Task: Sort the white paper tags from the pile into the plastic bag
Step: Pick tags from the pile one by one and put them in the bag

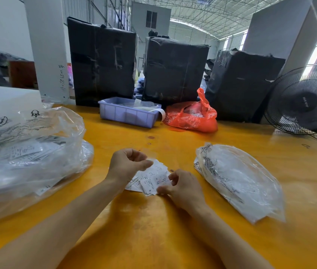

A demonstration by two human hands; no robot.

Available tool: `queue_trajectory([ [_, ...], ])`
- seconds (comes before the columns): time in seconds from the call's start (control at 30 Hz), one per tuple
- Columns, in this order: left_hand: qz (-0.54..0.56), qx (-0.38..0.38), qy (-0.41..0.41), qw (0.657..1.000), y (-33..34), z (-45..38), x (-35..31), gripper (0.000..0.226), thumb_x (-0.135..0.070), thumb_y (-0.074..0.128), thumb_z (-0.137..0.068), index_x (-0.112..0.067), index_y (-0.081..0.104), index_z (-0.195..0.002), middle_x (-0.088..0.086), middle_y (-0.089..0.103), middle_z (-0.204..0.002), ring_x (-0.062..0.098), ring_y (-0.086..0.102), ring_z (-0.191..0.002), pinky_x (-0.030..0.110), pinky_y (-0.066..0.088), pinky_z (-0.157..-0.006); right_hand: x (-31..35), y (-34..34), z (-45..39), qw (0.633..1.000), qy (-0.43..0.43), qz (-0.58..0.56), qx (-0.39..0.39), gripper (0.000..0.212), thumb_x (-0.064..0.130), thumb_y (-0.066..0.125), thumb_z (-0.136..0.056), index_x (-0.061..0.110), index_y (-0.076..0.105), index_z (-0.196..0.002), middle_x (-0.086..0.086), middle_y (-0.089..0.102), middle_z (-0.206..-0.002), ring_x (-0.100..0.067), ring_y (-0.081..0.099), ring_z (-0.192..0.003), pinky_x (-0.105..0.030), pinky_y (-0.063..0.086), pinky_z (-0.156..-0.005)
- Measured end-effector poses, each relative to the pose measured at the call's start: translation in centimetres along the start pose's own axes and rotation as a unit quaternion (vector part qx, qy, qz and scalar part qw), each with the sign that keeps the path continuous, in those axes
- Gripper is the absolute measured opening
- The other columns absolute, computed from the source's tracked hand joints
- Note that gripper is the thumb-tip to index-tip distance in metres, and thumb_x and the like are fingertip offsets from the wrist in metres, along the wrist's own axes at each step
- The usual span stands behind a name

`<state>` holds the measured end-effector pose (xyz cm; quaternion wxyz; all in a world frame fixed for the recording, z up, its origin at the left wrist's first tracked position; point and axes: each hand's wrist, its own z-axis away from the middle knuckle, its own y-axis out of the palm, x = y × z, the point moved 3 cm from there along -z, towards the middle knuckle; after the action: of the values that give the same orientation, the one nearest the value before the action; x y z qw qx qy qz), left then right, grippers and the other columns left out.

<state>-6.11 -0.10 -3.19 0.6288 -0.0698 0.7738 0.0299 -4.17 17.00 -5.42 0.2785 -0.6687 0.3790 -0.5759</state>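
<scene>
A small pile of white paper tags (pixel 152 179) with black print lies on the yellow table (pixel 173 230), between my hands. My left hand (pixel 127 165) hovers over the pile's left side with its fingers curled, thumb and fingertips pinching the top edge of a tag. My right hand (pixel 183 186) sits at the pile's right edge, its thumb and fingers pinching tags there. A large clear plastic bag (pixel 31 152) holding printed white tags lies to the left. A second, flatter clear bag (pixel 239 179) lies to the right.
A lilac plastic bin (pixel 128 113) and a red plastic bag (pixel 192 117) stand at the far side of the table. Behind them are three black wrapped bales (pixel 173 68). A black fan (pixel 303 101) stands at the far right.
</scene>
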Motion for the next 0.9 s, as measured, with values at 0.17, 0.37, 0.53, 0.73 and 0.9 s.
queue_trajectory([
  [0.17,-0.014,0.017,-0.018,1.000,0.2,0.1,0.2,0.015,-0.011,0.083,-0.068,-0.011,0.069,-0.074,0.001,0.069,-0.062,0.001,0.058,-0.047,0.012,0.046,-0.049,-0.4,-0.9,0.0,0.987,0.007,-0.158,-0.019,0.016,0.021,0.080,-0.072,0.020,0.064,-0.073,0.005,0.067,-0.074,-0.010,0.064,-0.068,-0.021,0.047,-0.057],
  [0.37,0.046,0.047,-0.065,0.996,0.7,0.5,0.1,0.011,-0.018,0.073,-0.078,-0.008,0.069,-0.075,-0.003,0.072,-0.063,0.002,0.058,-0.046,0.013,0.041,-0.043,-0.6,-2.7,0.0,0.940,0.005,-0.341,-0.017,0.015,0.007,0.062,-0.090,0.016,0.067,-0.079,-0.009,0.068,-0.082,-0.018,0.063,-0.072,-0.028,0.052,-0.065],
  [0.53,0.040,0.088,-0.078,0.992,1.1,1.0,-0.2,0.004,-0.013,0.073,-0.078,-0.010,0.072,-0.077,-0.002,0.072,-0.069,0.003,0.060,-0.054,0.013,0.043,-0.048,0.0,-5.0,0.2,0.913,-0.052,-0.392,-0.097,0.008,0.006,0.073,-0.079,0.012,0.071,-0.074,-0.001,0.070,-0.067,-0.004,0.062,-0.057,-0.016,0.048,-0.052],
  [0.73,0.011,0.123,-0.083,0.989,1.7,1.5,-0.4,0.003,-0.013,0.072,-0.080,-0.011,0.073,-0.077,0.001,0.070,-0.072,0.007,0.059,-0.060,0.015,0.043,-0.053,0.6,-5.1,0.4,0.929,-0.118,-0.333,-0.114,0.020,0.007,0.070,-0.082,0.024,0.069,-0.072,0.006,0.067,-0.072,0.002,0.060,-0.066,-0.015,0.049,-0.061],
  [0.9,-0.026,0.162,-0.077,0.983,1.9,1.6,-0.4,0.008,-0.020,0.070,-0.082,-0.013,0.074,-0.083,-0.006,0.072,-0.073,0.000,0.061,-0.059,0.015,0.042,-0.057,0.9,-4.9,0.5,0.933,-0.151,-0.291,-0.148,0.015,0.006,0.070,-0.082,0.020,0.070,-0.078,0.011,0.066,-0.075,0.005,0.061,-0.071,-0.010,0.047,-0.061],
])
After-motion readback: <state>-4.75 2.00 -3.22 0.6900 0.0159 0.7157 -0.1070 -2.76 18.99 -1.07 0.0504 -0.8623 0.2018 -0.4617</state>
